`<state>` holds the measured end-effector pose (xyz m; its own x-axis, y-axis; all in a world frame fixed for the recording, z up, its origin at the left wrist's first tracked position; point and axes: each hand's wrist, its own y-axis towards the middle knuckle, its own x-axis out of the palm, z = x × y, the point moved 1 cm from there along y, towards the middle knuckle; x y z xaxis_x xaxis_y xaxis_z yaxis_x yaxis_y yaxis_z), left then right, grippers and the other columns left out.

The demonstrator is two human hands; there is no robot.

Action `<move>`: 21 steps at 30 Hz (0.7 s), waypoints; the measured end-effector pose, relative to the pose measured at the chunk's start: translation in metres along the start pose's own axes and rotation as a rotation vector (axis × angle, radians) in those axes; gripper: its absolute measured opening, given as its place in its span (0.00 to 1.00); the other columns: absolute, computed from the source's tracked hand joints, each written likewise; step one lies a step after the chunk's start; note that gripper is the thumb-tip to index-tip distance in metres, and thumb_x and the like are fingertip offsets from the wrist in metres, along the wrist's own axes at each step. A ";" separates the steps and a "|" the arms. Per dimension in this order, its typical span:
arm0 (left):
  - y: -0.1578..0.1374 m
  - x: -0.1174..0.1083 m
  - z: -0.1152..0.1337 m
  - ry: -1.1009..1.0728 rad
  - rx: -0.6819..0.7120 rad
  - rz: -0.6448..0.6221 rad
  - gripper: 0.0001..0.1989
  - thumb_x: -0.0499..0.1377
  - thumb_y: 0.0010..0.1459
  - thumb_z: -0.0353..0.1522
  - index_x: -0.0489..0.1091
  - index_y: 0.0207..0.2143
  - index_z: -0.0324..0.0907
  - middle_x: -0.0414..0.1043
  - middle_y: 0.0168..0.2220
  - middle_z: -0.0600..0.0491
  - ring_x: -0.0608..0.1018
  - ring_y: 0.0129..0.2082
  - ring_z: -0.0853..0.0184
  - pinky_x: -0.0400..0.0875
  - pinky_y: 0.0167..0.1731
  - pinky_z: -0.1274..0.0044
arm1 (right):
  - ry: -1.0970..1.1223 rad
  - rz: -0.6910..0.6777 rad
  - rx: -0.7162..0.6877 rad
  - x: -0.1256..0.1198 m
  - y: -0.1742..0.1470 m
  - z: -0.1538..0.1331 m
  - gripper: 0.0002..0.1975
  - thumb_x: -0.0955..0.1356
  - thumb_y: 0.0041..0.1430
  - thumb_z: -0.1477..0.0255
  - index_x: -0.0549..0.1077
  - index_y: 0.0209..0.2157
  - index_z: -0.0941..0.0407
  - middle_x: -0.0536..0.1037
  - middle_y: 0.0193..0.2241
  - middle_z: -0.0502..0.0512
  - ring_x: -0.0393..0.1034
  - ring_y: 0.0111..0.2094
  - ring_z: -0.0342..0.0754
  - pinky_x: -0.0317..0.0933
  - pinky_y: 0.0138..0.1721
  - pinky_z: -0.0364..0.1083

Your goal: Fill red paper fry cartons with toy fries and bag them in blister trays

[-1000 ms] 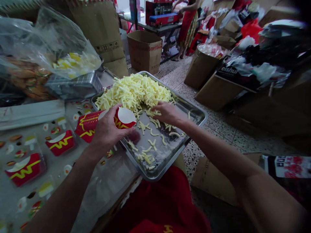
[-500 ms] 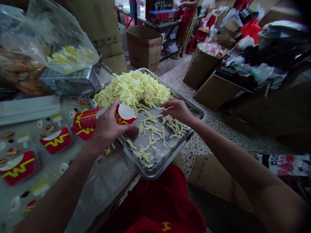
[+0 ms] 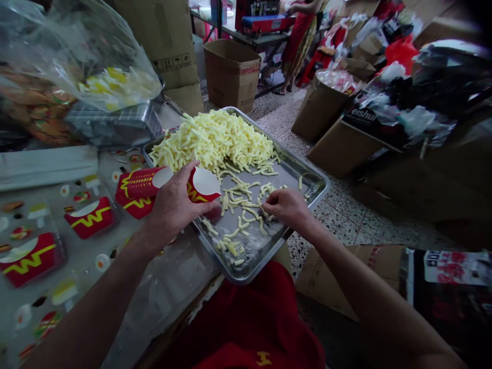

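My left hand (image 3: 175, 200) is closed round a small red fries carton (image 3: 202, 185) with a yellow zigzag and a white inside, tilted over the tray's left edge. My right hand (image 3: 288, 205) is pinched low over the metal tray (image 3: 265, 259), its fingertips among loose pale yellow fry sticks (image 3: 242, 189); the fingers partly hide what they hold. A large heap of the same sticks (image 3: 215, 138) fills the far side of the tray. Nested red cartons (image 3: 140, 184) lie just left of my left hand.
On the table at left are clear packs with red cartons (image 3: 92, 218) and small toy foods. Behind them are a plastic bag (image 3: 111, 61) of yellow-white pieces and a grey box (image 3: 115, 123). Cardboard boxes (image 3: 230, 74) stand on the floor. A person (image 3: 300, 41) stands at the back table.
My right hand has come down and nearer to me from the heap's edge, and its fingers have closed. Some sticks at the right have shifted. My left hand still holds the carton.
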<state>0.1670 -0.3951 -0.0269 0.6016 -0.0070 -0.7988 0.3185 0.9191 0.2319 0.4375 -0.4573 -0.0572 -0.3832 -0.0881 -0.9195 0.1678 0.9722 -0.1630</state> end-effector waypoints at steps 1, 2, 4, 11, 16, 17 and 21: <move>-0.001 0.000 0.000 0.001 -0.013 -0.006 0.49 0.74 0.43 0.45 0.60 0.66 0.46 0.69 0.62 0.48 0.72 0.60 0.52 0.66 0.61 0.68 | 0.023 0.010 -0.025 -0.003 0.000 -0.002 0.05 0.72 0.55 0.70 0.83 0.29 0.53 0.80 0.24 0.50 0.70 0.26 0.44 0.53 0.28 0.44; -0.001 0.000 -0.001 0.002 -0.037 -0.013 0.49 0.74 0.43 0.45 0.61 0.65 0.47 0.69 0.62 0.48 0.72 0.60 0.52 0.67 0.60 0.68 | 0.020 0.014 -0.052 -0.005 0.000 -0.004 0.05 0.72 0.54 0.70 0.83 0.30 0.53 0.80 0.24 0.50 0.71 0.27 0.45 0.53 0.29 0.44; -0.003 0.001 -0.003 -0.003 -0.083 -0.035 0.50 0.74 0.42 0.46 0.61 0.65 0.47 0.71 0.61 0.48 0.74 0.58 0.51 0.68 0.59 0.67 | -0.064 0.010 -0.072 -0.010 0.000 -0.011 0.05 0.74 0.54 0.67 0.83 0.31 0.53 0.81 0.27 0.52 0.72 0.29 0.47 0.53 0.29 0.44; -0.005 0.001 -0.010 -0.042 -0.072 -0.064 0.49 0.74 0.41 0.47 0.62 0.65 0.46 0.73 0.57 0.48 0.76 0.55 0.53 0.69 0.58 0.67 | -0.282 -0.008 0.016 -0.003 0.005 -0.005 0.07 0.71 0.55 0.68 0.84 0.31 0.51 0.83 0.29 0.56 0.73 0.31 0.50 0.50 0.28 0.46; -0.001 -0.001 -0.006 -0.022 -0.040 -0.089 0.49 0.74 0.41 0.45 0.62 0.65 0.47 0.73 0.57 0.48 0.76 0.55 0.52 0.68 0.59 0.67 | -0.053 0.112 -0.021 -0.001 0.001 0.003 0.05 0.72 0.51 0.70 0.82 0.29 0.53 0.81 0.25 0.51 0.71 0.28 0.46 0.53 0.29 0.44; -0.001 -0.001 -0.004 -0.016 -0.036 -0.101 0.49 0.74 0.42 0.45 0.62 0.65 0.47 0.73 0.57 0.48 0.76 0.55 0.53 0.68 0.59 0.67 | 0.006 0.118 -0.050 -0.001 -0.001 0.001 0.04 0.72 0.51 0.71 0.82 0.29 0.54 0.80 0.24 0.50 0.71 0.27 0.45 0.54 0.29 0.44; -0.006 0.001 -0.002 -0.008 -0.033 -0.111 0.47 0.73 0.43 0.46 0.62 0.64 0.47 0.73 0.57 0.47 0.77 0.54 0.53 0.69 0.58 0.66 | 0.094 0.026 -0.159 0.003 -0.009 -0.014 0.03 0.74 0.54 0.69 0.82 0.29 0.53 0.81 0.25 0.50 0.72 0.28 0.44 0.55 0.30 0.43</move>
<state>0.1640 -0.4003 -0.0302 0.5694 -0.1128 -0.8143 0.3597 0.9249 0.1234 0.4228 -0.4635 -0.0532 -0.4653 -0.0489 -0.8838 0.0356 0.9966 -0.0739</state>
